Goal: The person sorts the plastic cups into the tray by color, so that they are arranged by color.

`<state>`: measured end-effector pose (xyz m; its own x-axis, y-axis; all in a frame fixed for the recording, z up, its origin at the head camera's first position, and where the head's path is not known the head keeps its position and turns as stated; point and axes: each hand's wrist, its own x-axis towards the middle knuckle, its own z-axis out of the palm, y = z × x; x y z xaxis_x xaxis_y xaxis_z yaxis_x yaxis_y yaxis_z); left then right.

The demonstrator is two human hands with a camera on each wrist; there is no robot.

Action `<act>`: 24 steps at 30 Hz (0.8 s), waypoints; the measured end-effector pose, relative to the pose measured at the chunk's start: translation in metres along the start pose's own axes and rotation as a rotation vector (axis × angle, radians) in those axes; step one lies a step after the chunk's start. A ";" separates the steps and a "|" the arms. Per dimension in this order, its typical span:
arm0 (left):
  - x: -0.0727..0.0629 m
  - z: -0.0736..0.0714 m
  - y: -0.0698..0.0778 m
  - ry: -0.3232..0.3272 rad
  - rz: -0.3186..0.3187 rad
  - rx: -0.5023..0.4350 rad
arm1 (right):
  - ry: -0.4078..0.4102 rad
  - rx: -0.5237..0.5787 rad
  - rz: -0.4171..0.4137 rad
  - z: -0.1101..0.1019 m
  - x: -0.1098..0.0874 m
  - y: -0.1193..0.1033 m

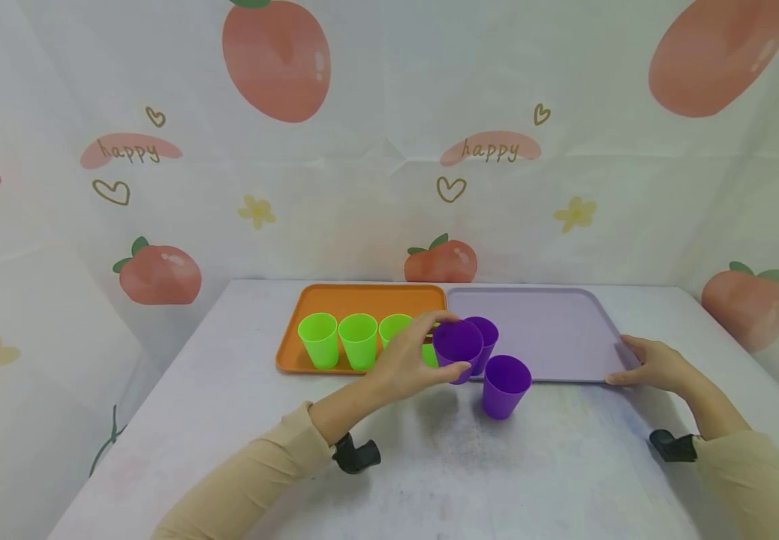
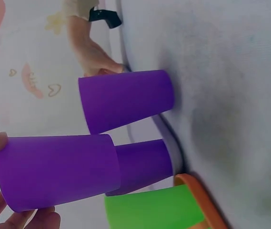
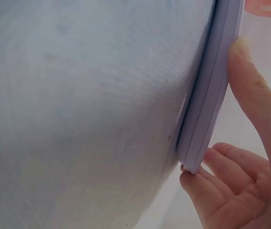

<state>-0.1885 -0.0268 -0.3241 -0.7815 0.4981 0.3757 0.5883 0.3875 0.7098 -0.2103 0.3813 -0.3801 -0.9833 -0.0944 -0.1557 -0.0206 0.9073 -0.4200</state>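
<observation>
My left hand (image 1: 403, 365) holds a purple cup (image 1: 455, 358) near its rim, thumb on one side and fingers on the other. In the left wrist view this held cup (image 2: 59, 171) is off the table, overlapping another purple cup (image 2: 145, 164) behind it. That second cup (image 1: 489, 339) stands upright at the lilac tray's left front. A third purple cup (image 1: 504, 391) stands on the table before the tray. At the front right corner of the lilac tray (image 1: 551, 330), my right hand (image 1: 660, 365) grips the edge, thumb and fingers (image 3: 230, 164) around the rim (image 3: 211, 90).
Left of the lilac tray, and against it, lies an orange tray (image 1: 369, 296). Several lime green cups (image 1: 320, 343) stand in a row along its front, partly hidden by my left hand. A fruit-printed cloth (image 1: 376, 90) hangs behind the white table (image 1: 241, 420).
</observation>
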 end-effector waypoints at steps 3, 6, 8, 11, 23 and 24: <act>0.004 -0.003 0.005 0.007 0.023 0.018 | -0.005 0.009 0.004 0.000 0.000 0.000; 0.008 -0.006 0.008 0.013 0.060 0.037 | -0.007 0.014 0.007 -0.001 -0.001 0.000; 0.011 -0.008 0.011 0.017 0.080 0.039 | -0.004 0.013 0.006 -0.001 -0.001 0.000; 0.015 -0.009 0.014 0.023 0.091 0.036 | 0.000 0.008 0.002 -0.001 -0.001 0.000; 0.034 -0.008 0.024 0.019 0.086 0.037 | 0.001 0.007 -0.008 0.000 0.000 0.003; 0.036 -0.007 0.025 0.013 0.086 0.034 | 0.000 0.008 -0.009 0.000 0.000 0.003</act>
<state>-0.2033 -0.0049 -0.2885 -0.7303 0.5205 0.4424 0.6598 0.3700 0.6540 -0.2099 0.3835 -0.3816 -0.9831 -0.1028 -0.1513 -0.0285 0.9032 -0.4282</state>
